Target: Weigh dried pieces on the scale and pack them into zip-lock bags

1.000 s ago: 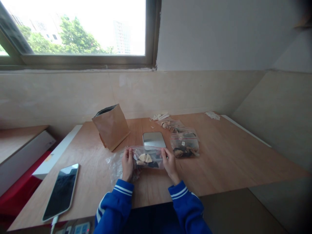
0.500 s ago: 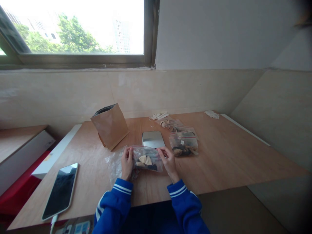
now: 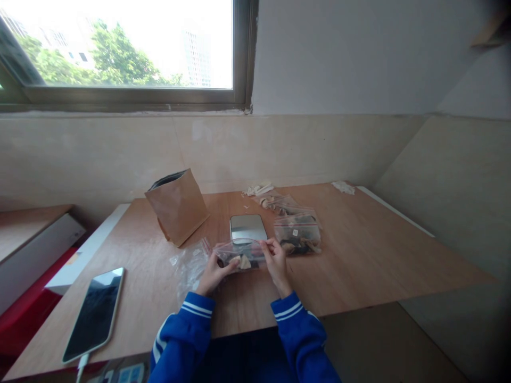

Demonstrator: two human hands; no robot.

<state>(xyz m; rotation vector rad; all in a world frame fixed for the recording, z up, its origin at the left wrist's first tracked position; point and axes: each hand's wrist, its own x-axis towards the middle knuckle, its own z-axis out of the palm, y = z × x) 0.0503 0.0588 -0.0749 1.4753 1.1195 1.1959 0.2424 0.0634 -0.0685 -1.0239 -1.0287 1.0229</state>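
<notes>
Between my hands is a clear zip bag (image 3: pixel 251 250) with pale wedge-shaped pieces and dark pieces inside. My left hand (image 3: pixel 215 274) grips its left side, the thumb pressed over the front near the pale pieces. At the top right corner, my right hand (image 3: pixel 276 263) pinches the bag's edge. Just behind the bag lies a flat scale with a silver top (image 3: pixel 247 227). Left of my left hand is a loose heap of clear plastic bags (image 3: pixel 191 266).
A brown paper bag (image 3: pixel 178 207) stands open at the back left. Filled zip bags (image 3: pixel 297 234) lie right of the scale, with white scraps (image 3: pixel 258 189) behind. A tablet (image 3: pixel 96 314) with a cable (image 3: pixel 82 367) rests at the left edge of the wooden table (image 3: pixel 367 255).
My left hand has shifted from the bag's top left corner to its lower left side, its thumb now across the front. The bag has tilted flatter. My right hand keeps its pinch.
</notes>
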